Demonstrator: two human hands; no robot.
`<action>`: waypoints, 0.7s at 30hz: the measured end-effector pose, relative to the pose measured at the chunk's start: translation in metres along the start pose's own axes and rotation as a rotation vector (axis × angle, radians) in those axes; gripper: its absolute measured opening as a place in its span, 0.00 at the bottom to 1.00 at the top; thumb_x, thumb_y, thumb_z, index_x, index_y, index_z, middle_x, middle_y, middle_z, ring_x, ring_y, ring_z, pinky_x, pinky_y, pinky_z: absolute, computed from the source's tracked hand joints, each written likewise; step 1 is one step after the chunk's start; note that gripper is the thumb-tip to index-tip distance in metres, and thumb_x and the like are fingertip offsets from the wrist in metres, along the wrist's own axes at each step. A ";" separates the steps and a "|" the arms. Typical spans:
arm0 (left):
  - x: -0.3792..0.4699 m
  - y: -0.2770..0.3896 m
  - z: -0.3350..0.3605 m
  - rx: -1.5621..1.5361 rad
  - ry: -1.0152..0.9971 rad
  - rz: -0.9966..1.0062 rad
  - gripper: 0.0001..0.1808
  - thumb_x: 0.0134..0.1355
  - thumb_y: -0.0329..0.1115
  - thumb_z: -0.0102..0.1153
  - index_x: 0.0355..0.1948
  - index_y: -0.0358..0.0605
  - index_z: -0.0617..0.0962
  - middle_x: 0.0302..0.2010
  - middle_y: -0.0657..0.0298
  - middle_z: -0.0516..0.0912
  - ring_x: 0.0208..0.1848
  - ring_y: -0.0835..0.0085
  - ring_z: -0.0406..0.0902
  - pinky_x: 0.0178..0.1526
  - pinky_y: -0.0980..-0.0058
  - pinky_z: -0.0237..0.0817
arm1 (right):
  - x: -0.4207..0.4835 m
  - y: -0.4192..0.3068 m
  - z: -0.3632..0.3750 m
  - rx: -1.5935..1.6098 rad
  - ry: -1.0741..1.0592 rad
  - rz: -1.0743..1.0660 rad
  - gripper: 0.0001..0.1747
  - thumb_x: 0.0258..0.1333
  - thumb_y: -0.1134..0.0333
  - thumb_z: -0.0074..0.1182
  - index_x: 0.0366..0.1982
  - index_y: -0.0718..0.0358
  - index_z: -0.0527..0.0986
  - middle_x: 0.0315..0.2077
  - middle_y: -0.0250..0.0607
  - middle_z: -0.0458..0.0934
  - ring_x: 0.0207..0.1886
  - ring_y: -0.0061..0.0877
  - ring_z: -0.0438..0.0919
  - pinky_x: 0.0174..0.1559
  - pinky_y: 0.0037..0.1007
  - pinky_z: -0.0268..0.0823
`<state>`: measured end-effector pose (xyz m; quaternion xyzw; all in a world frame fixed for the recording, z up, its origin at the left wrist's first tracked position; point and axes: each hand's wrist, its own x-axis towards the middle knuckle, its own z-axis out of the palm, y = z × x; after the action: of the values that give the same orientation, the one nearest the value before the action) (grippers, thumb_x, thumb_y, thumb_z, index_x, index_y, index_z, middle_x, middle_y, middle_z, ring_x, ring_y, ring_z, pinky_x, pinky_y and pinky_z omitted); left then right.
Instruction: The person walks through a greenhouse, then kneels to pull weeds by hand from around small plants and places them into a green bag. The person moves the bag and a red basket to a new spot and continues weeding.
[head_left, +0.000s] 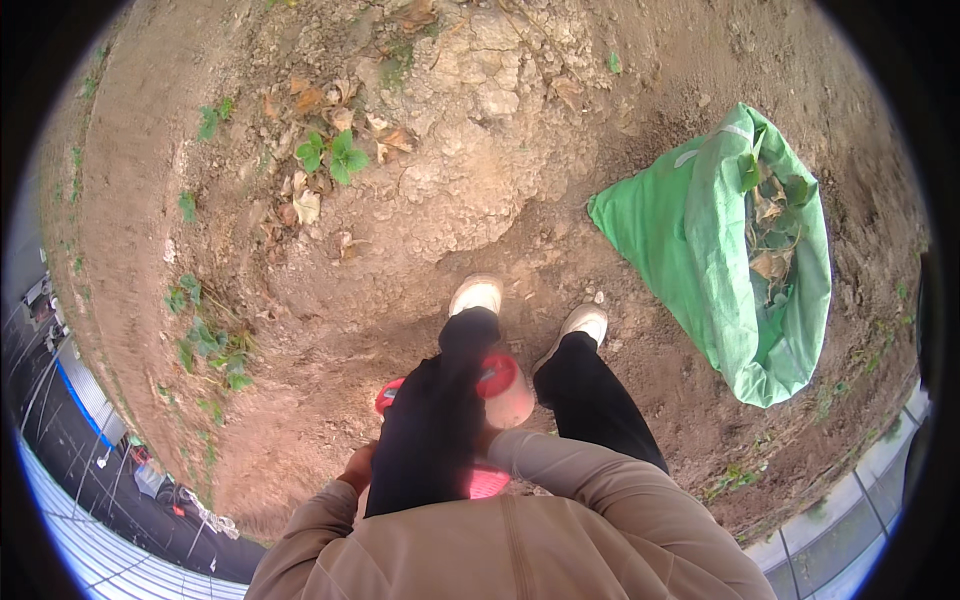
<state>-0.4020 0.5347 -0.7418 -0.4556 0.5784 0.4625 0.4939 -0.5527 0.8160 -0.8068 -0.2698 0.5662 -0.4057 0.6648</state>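
Note:
My left hand (359, 468) is beside the outer side of my left trouser leg, its fingers mostly hidden behind the dark cloth. On the inner side of that leg is my right hand (487, 441), largely covered by its sleeve and in blur. Just beyond it shows a whitish plastic cylinder with a red end (507, 391). A similar red end (389, 394) peeks out left of the leg. Between my thighs is a pink, patterned plastic surface (487, 482). Whether these belong to one object, such as a small stool, is hidden, as is what either hand grips.
A green woven sack (660, 217) with dry leaves and stems (772, 232) in its mouth leans at the right. Green seedlings (334, 156) and withered leaves (304, 202) lie ahead on cracked soil. More plants (206, 337) line the left. My white shoes (480, 292) stand on bare soil.

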 end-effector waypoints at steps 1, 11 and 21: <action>0.000 0.005 -0.002 0.246 0.006 0.063 0.18 0.66 0.42 0.45 0.47 0.42 0.78 0.40 0.46 0.83 0.46 0.56 0.80 0.49 0.63 0.67 | 0.003 0.003 -0.003 -0.021 0.005 0.001 0.21 0.58 0.55 0.47 0.48 0.60 0.76 0.43 0.52 0.80 0.44 0.46 0.79 0.48 0.43 0.71; 0.013 0.052 -0.012 0.697 -0.031 0.341 0.20 0.52 0.47 0.63 0.36 0.39 0.78 0.34 0.45 0.82 0.40 0.49 0.80 0.41 0.60 0.70 | -0.008 0.043 -0.070 -0.390 0.025 0.156 0.21 0.58 0.56 0.47 0.47 0.60 0.76 0.41 0.53 0.80 0.43 0.47 0.79 0.48 0.44 0.71; -0.006 0.079 0.002 0.854 0.068 0.379 0.19 0.53 0.46 0.61 0.37 0.41 0.81 0.37 0.48 0.83 0.44 0.52 0.80 0.47 0.61 0.70 | -0.075 0.031 -0.149 -0.879 0.019 0.432 0.20 0.57 0.57 0.48 0.46 0.61 0.76 0.40 0.54 0.80 0.42 0.49 0.79 0.47 0.44 0.71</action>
<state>-0.4787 0.5492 -0.7292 -0.1127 0.8057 0.2502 0.5249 -0.6926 0.9111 -0.8239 -0.3976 0.7329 0.0166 0.5518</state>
